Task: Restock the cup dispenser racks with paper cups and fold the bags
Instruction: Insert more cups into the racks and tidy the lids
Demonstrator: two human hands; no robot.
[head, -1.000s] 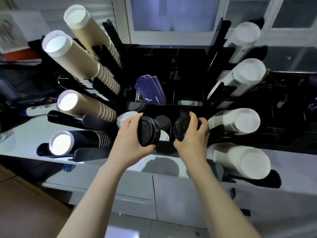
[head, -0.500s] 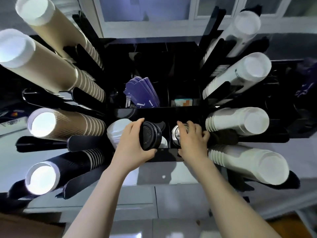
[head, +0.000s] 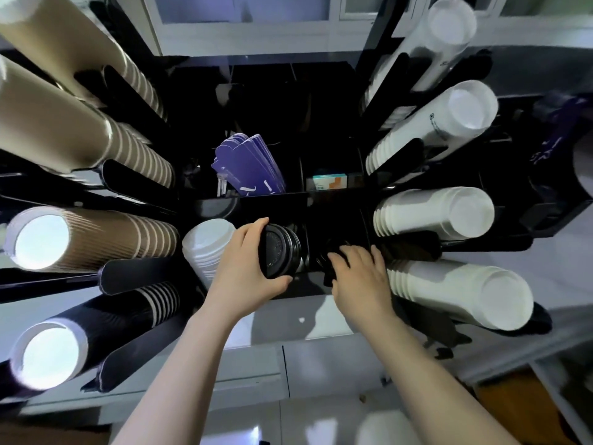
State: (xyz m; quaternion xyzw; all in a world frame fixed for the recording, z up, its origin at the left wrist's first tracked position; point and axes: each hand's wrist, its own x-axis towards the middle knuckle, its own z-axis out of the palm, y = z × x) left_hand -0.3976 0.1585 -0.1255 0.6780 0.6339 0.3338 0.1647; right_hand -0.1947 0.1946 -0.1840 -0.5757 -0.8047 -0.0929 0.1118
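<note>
Two hands: left hand (head: 247,271) round black lids (head: 280,250); right hand (head: 359,277) perhaps likewise.

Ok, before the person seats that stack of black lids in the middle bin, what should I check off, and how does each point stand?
1. Left hand grips the stack of black lids firmly: ok, thumb below and fingers above.
2. Right hand out of the lid stack's way: ok, it is in the neighbouring compartment.
3. What the right hand holds: cannot tell, dark items under its fingers.
4. Room in the bin behind the lids: cannot tell, too dark.
5. White lid stack clear of the left hand: ok, it lies beside it.
</note>
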